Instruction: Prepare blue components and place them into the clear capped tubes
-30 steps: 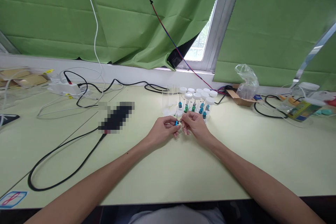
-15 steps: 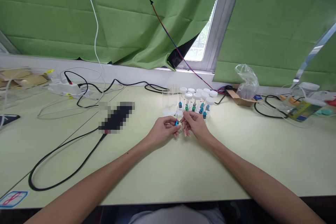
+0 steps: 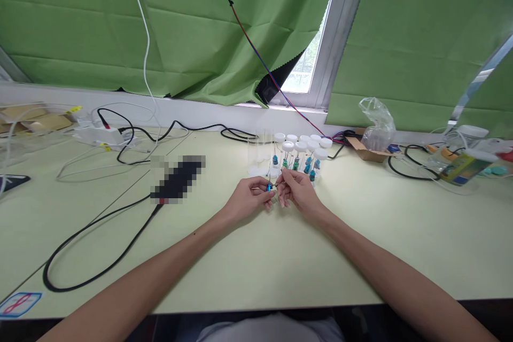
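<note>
My left hand [image 3: 255,195] pinches a small blue piece with a thin upright stem [image 3: 269,187] between thumb and fingers. Right beside it, my right hand [image 3: 294,188] is closed in a pinch at the blue piece's side, with a tiny dark part showing near its fingertips; what exactly it holds is too small to name. Just beyond the hands stand several clear tubes with white caps [image 3: 287,146], holding blue and green pieces on thin stems. To their left are clear tubes without caps [image 3: 253,155].
A black cable [image 3: 47,267] loops over the left of the table [image 3: 280,272] to a blurred-out dark object [image 3: 178,179]. A white power strip [image 3: 100,135] lies behind. At the back right are an open cardboard box [image 3: 371,155], a plastic bag [image 3: 377,123] and a yellow-green container [image 3: 460,166].
Both hands stay in nearly the same place. The right fingertips have shifted very slightly; the blue piece remains in the left hand.
</note>
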Action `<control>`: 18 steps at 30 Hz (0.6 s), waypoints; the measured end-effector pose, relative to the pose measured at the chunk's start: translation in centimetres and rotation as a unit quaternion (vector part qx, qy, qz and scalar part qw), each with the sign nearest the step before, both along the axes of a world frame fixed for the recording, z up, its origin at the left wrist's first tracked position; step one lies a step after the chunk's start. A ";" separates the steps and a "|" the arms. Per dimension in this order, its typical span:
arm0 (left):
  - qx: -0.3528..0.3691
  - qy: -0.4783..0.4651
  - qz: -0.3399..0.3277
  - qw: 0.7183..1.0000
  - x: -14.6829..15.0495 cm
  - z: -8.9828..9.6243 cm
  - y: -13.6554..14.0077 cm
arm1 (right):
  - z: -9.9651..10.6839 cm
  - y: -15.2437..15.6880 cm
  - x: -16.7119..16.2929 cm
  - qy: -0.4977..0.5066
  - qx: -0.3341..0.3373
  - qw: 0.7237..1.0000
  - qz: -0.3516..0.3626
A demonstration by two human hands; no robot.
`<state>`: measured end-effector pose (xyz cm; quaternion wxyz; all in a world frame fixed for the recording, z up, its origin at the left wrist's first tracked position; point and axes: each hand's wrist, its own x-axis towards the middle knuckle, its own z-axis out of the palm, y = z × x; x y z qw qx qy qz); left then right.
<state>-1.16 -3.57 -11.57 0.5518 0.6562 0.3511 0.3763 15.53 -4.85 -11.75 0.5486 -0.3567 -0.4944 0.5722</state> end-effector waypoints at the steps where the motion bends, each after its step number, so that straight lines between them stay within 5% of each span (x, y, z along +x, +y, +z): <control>1: -0.002 -0.002 0.002 1.000 0.0 0.0 0.0 | 0.0 0.0 0.0 0.006 -0.002 1.000 0.002; 18: -0.003 -0.005 0.008 1.000 -0.2 0.0 0.2 | 0.1 0.1 0.2 0.063 0.005 0.995 0.080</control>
